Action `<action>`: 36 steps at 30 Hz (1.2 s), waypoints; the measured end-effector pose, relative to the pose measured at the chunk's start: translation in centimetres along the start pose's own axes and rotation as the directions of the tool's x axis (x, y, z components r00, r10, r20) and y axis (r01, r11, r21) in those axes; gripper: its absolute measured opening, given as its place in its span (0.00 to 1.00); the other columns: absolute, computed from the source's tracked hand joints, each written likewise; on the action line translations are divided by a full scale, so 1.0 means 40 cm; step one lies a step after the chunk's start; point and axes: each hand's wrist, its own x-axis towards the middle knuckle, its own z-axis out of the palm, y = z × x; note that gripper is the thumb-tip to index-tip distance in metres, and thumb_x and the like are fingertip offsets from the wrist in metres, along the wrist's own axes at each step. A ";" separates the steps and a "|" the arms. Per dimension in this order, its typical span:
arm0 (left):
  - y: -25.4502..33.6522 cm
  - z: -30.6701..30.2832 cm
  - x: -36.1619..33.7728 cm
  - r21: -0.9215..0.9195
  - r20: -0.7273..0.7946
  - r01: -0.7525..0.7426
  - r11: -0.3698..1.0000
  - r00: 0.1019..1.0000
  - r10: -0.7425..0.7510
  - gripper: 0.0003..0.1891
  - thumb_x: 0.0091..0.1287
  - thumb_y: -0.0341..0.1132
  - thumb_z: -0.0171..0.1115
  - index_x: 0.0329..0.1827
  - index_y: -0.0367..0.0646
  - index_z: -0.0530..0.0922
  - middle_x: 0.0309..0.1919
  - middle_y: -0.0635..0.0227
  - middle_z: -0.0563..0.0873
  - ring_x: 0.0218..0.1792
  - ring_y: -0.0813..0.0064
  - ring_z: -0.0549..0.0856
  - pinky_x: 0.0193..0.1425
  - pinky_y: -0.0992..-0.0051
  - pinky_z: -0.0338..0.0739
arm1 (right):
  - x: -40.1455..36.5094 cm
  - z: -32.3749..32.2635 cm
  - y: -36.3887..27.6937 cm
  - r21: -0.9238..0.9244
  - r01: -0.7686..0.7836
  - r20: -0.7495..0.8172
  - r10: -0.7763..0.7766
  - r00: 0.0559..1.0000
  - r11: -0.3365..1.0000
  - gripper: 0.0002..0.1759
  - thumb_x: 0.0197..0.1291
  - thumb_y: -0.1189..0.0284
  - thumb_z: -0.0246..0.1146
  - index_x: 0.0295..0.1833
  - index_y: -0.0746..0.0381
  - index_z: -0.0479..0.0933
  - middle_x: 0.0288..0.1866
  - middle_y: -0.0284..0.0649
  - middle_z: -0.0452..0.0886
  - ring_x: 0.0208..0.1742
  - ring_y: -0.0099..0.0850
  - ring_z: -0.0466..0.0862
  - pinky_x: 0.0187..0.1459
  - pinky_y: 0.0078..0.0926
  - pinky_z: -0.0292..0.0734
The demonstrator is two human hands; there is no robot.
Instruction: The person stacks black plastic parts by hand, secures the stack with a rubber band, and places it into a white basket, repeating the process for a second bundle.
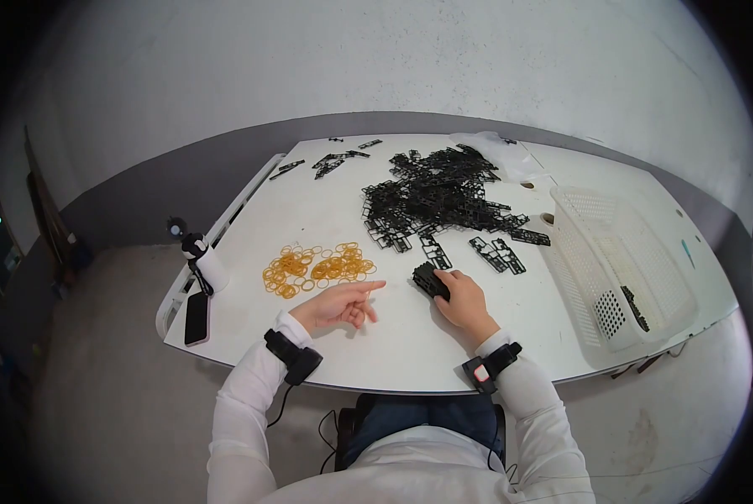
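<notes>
I saw the right hand (463,301) gripping a compact stack of black plastic frames (427,280). Fingers loosely parted, the left hand (339,307) was beside scattered thin yellow rubber bands (332,268).

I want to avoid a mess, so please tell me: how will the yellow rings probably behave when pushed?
The yellow rings would probably spread, since they lie loose on the smooth-looking table. Being thin, each is likely light and perhaps floppy. Some overlap, so a few may catch and drag along together.
</notes>
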 end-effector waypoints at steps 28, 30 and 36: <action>-0.038 0.019 0.113 0.065 -0.172 -0.291 0.955 0.939 0.298 0.27 0.60 0.30 0.62 0.63 0.37 0.65 0.52 0.65 0.78 0.49 0.78 0.78 0.54 0.77 0.73 | -0.022 0.048 -0.057 0.886 -0.350 0.419 -0.203 0.885 0.306 0.26 0.52 0.80 0.61 0.60 0.65 0.69 0.47 0.35 0.77 0.44 0.21 0.75 0.47 0.19 0.71; -0.033 0.016 0.117 0.182 -0.111 -0.297 0.937 0.941 0.320 0.26 0.58 0.30 0.64 0.60 0.36 0.68 0.50 0.65 0.80 0.48 0.78 0.79 0.53 0.78 0.73 | -0.027 0.049 -0.061 0.873 -0.349 0.440 -0.242 0.865 0.341 0.26 0.52 0.79 0.61 0.59 0.64 0.70 0.47 0.35 0.77 0.44 0.21 0.75 0.47 0.19 0.71; 0.028 0.029 0.084 0.553 -0.019 -0.140 0.821 0.983 0.181 0.28 0.52 0.30 0.69 0.57 0.35 0.71 0.45 0.65 0.81 0.42 0.79 0.80 0.50 0.80 0.73 | -0.028 0.021 -0.074 0.794 0.084 0.172 -0.355 0.919 0.602 0.28 0.47 0.80 0.63 0.58 0.63 0.71 0.47 0.41 0.77 0.47 0.29 0.76 0.48 0.25 0.72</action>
